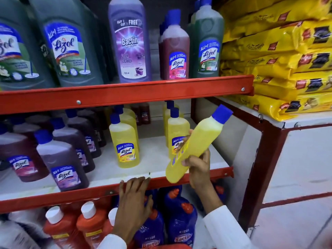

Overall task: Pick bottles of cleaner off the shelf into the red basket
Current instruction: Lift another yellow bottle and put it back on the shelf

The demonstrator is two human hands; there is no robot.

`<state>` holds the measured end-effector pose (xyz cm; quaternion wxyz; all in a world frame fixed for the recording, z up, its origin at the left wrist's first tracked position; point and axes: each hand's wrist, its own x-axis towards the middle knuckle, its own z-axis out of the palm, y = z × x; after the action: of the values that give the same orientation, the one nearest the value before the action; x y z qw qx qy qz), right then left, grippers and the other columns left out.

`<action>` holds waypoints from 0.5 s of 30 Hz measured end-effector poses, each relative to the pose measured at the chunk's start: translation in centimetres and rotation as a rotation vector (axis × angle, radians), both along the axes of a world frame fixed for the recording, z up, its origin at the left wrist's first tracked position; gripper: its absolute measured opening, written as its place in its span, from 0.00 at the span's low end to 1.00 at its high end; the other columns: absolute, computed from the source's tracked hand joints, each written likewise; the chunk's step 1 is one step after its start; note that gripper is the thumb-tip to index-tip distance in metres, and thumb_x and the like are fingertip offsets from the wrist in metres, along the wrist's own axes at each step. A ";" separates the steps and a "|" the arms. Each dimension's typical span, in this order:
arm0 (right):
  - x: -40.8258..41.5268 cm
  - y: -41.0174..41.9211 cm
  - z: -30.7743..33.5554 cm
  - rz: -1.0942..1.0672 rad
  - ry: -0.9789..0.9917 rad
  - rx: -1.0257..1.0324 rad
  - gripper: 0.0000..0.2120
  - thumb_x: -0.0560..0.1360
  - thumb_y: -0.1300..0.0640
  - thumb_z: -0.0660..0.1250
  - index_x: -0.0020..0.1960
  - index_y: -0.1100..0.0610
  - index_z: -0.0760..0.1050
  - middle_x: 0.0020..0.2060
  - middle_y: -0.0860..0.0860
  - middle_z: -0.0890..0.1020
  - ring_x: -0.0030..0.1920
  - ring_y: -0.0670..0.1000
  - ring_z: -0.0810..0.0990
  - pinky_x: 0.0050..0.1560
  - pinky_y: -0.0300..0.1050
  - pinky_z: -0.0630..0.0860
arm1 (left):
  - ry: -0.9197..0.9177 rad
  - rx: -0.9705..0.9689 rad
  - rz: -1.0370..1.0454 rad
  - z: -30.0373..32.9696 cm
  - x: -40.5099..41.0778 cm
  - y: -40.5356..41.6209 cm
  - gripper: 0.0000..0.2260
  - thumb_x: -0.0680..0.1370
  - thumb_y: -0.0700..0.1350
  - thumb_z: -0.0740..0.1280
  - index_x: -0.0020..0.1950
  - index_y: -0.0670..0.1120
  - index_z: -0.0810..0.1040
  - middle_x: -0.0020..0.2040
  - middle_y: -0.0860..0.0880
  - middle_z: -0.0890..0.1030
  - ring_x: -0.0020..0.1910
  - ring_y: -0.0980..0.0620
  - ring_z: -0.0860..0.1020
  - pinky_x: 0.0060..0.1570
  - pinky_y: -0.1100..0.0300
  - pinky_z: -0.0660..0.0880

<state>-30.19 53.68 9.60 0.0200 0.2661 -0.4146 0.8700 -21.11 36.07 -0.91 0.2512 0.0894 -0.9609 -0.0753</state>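
My right hand (198,168) grips a yellow bottle of cleaner (199,142) with a blue cap, tilted with the cap up and to the right, in front of the middle shelf's right end. My left hand (133,196) rests with spread fingers on the red front edge of the middle shelf (53,196), holding nothing. More yellow bottles (124,141) stand upright on that shelf. A thin strip of the red basket (167,246) shows at the bottom edge.
Purple bottles (62,162) stand on the middle shelf's left. Large green, purple and red bottles line the top shelf (125,92). Orange and blue bottles (179,216) fill the bottom shelf. Yellow bags (280,60) are stacked on a white unit to the right.
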 end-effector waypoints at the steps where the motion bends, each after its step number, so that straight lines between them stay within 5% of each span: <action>1: 0.0 -0.3 0.1 -0.230 -0.045 0.074 0.30 0.52 0.60 0.72 0.55 0.60 0.73 0.39 0.53 0.78 0.38 0.53 0.78 0.37 0.48 0.75 | 0.001 0.005 0.000 0.0 0.0 0.1 0.25 0.69 0.52 0.66 0.66 0.53 0.73 0.61 0.51 0.79 0.61 0.47 0.73 0.70 0.40 0.61; 3: -0.5 -0.8 0.0 -0.496 -0.122 0.170 0.35 0.58 0.60 0.77 0.62 0.57 0.68 0.47 0.51 0.81 0.44 0.49 0.82 0.39 0.39 0.78 | 0.000 0.011 -0.003 0.0 0.0 0.1 0.25 0.69 0.52 0.66 0.66 0.53 0.73 0.62 0.51 0.78 0.62 0.47 0.72 0.70 0.41 0.60; 6: -2.4 -1.6 -0.9 -0.605 -0.112 0.345 0.39 0.62 0.57 0.81 0.66 0.56 0.63 0.56 0.55 0.78 0.53 0.53 0.81 0.39 0.29 0.78 | -0.017 0.018 0.000 0.0 0.1 0.1 0.25 0.70 0.51 0.66 0.67 0.53 0.72 0.63 0.50 0.78 0.63 0.46 0.72 0.71 0.42 0.57; 8: -3.7 -2.1 -1.6 -0.649 -0.071 0.475 0.42 0.61 0.55 0.82 0.66 0.56 0.61 0.58 0.56 0.76 0.55 0.54 0.80 0.42 0.33 0.79 | -0.027 0.023 -0.007 -0.1 0.1 0.1 0.25 0.70 0.51 0.66 0.68 0.53 0.71 0.63 0.50 0.77 0.64 0.46 0.72 0.71 0.44 0.54; 12: -4.9 -3.1 -3.3 -0.675 -0.066 0.655 0.45 0.61 0.54 0.81 0.69 0.58 0.59 0.62 0.57 0.72 0.60 0.57 0.75 0.56 0.55 0.80 | -0.030 0.053 -0.013 0.2 0.2 0.3 0.25 0.71 0.49 0.66 0.69 0.53 0.70 0.64 0.51 0.76 0.66 0.47 0.70 0.73 0.42 0.53; 15: -5.1 -3.5 -4.2 -0.663 -0.088 0.705 0.45 0.61 0.55 0.82 0.69 0.60 0.59 0.63 0.58 0.71 0.60 0.58 0.75 0.57 0.56 0.79 | -0.026 0.068 -0.008 0.4 0.2 0.5 0.25 0.69 0.48 0.66 0.68 0.52 0.71 0.62 0.50 0.77 0.64 0.47 0.70 0.73 0.42 0.54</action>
<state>-35.29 50.19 5.39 0.1870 0.0735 -0.7471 0.6336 -20.90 36.56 -0.52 0.2353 0.0951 -0.9613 -0.1076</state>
